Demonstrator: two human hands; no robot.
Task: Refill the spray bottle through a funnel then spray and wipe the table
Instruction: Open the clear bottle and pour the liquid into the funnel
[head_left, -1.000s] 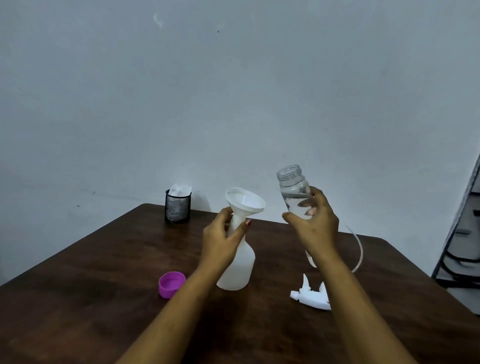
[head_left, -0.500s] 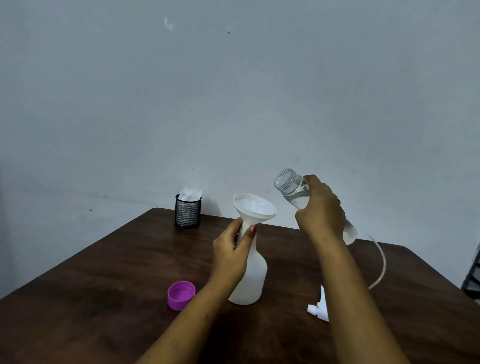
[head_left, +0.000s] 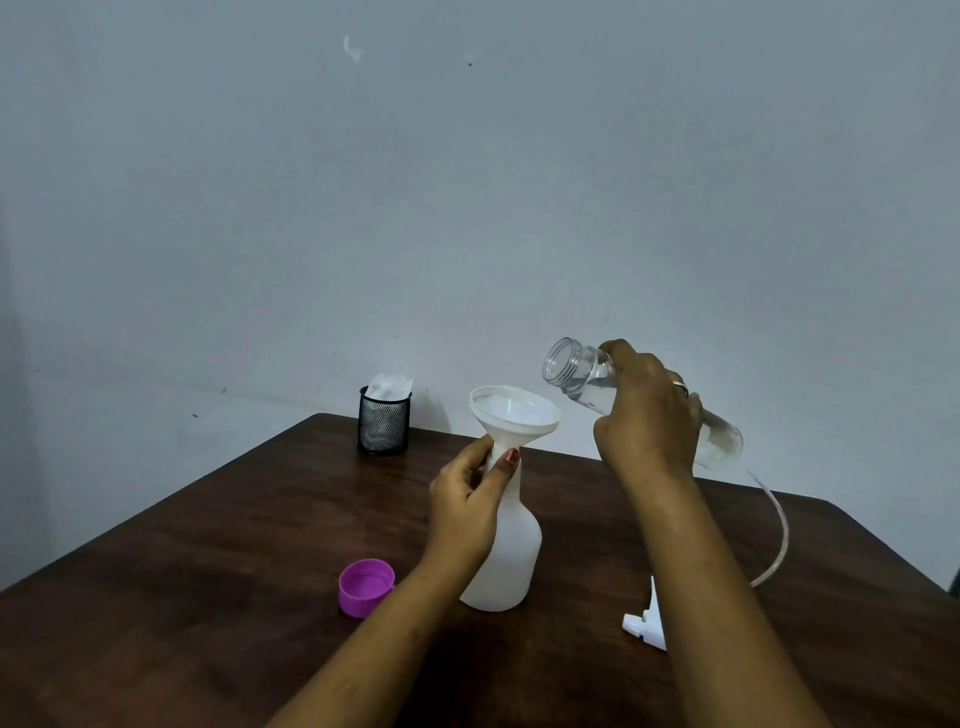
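Head view: spray bottle (head_left: 506, 561) stood upright mid-table, funnel (head_left: 514, 415) seated in neck. Left hand (head_left: 467, 512) pinched neck just under funnel, thumb and fingers curled round it. Right hand (head_left: 649, 421) wrapped round clear water bottle (head_left: 576, 374), tilted, open mouth above and just right of funnel rim; no stream seen. Trigger head (head_left: 647, 621) lay on table (head_left: 208, 597) right of spray bottle, purple cap (head_left: 366, 587) left. Risk: mouth off-centre, so fast tip would overshoot rim and wet table; funnel could tilt if neck grip slipped.
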